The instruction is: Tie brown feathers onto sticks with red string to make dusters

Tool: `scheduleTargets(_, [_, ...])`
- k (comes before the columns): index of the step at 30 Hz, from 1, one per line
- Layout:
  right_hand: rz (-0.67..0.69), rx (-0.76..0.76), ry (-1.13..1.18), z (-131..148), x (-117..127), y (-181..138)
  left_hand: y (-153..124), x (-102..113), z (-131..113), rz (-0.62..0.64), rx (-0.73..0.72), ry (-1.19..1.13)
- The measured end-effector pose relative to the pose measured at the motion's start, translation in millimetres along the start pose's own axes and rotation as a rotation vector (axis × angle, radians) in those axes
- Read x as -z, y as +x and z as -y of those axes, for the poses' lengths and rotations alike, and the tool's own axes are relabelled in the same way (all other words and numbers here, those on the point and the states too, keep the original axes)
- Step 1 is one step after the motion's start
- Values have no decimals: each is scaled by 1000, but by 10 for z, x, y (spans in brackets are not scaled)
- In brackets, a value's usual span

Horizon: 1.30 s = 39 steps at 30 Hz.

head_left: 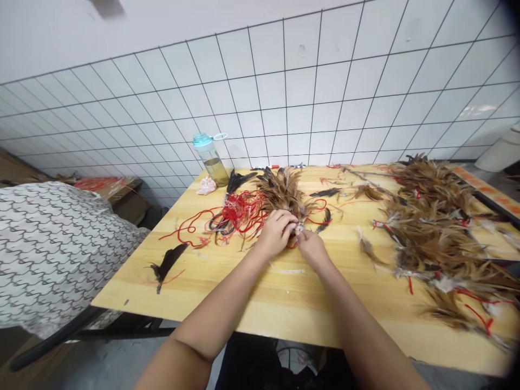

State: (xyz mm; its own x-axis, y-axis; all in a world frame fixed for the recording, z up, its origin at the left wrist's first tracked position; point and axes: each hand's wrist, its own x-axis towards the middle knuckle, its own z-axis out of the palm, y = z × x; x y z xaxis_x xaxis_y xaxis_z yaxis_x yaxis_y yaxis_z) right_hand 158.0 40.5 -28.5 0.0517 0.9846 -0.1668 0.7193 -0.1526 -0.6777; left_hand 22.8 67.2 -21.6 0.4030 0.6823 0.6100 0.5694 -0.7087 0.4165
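My left hand (277,232) and my right hand (311,248) meet at the middle of a wooden table (252,292). Both are closed, pinching the pale quill ends of a bundle of brown feathers (284,195) that fans away from me. A tangle of red string (238,214) lies just left of my left hand, with strands running under the bundle. The fingertips of both hands press together at the bundle's base.
A large heap of brown feathers tied with red string (434,233) covers the table's right side. A single dark feather (167,262) lies near the left front. A teal-lidded bottle (211,160) and crumpled tissue (207,186) stand by the tiled wall. A patterned cushion (52,244) sits left.
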Motion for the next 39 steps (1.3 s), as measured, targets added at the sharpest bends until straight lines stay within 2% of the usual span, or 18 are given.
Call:
scheduleTargets(4, [-6, -25, -73, 32, 3, 1, 25, -11, 49, 27, 12, 10])
scheduleTargets(8, [10, -63, -43, 30, 22, 10, 13, 61, -23, -6, 1, 71])
scheduleTargets(11, [34, -80, -33, 26, 35, 18, 31, 70, -88, -8, -65, 135])
scheduleTargets(16, [28, -78, -54, 20, 32, 28, 121, -54, -18, 105, -205, 270])
scheduleTargets(22, [22, -73, -38, -29, 8, 60, 173, -90, 115, 91, -143, 427])
scheduleTargets(32, [-8, -87, 36, -62, -20, 88, 180, -57, 17, 104, -106, 489])
scheduleTargets(36, [-44, -80, 114, -130, -61, 131, 187, -4, -80, 53, -105, 441])
scheduleTargets(39, [-83, -51, 189, -211, -115, 170, 158, 92, -146, -48, -121, 371])
